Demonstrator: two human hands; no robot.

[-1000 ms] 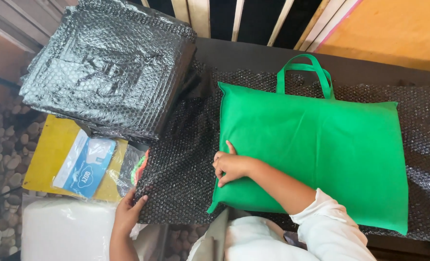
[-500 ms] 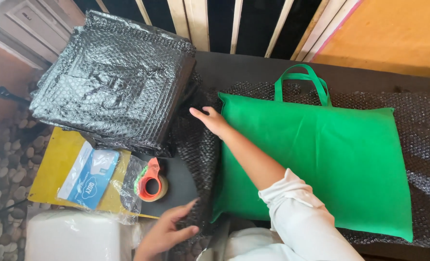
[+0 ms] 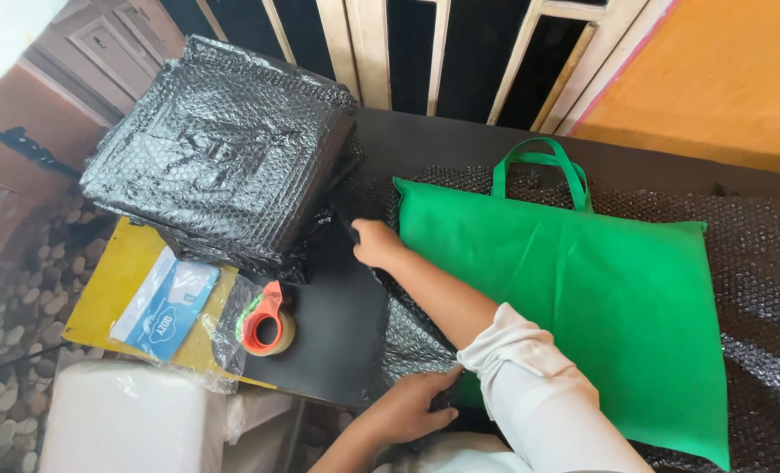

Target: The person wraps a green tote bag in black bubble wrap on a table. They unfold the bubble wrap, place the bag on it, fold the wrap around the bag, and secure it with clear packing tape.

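A green fabric bag (image 3: 583, 298) with loop handles lies flat on a sheet of black bubble wrap (image 3: 762, 263) spread over a dark table (image 3: 337, 333). My right hand (image 3: 377, 242), arm in a white sleeve, reaches across and grips the wrap's left edge by the bag's far left corner. Close to my body, my left hand (image 3: 412, 407) holds the same edge at the bag's near left corner. The wrap's left part is gathered up against the bag.
A stack of packages wrapped in black bubble wrap (image 3: 223, 158) sits at the far left. An orange tape roll (image 3: 267, 326) in clear plastic, a blue-and-white packet (image 3: 166, 307) and a yellow board (image 3: 109, 289) lie left of the hands. A white box (image 3: 127, 420) stands below.
The wrap's left part has been drawn in toward the bag, uncovering the tape roll and bare table. My right hand moved from the bag to the far corner; my left moved right.
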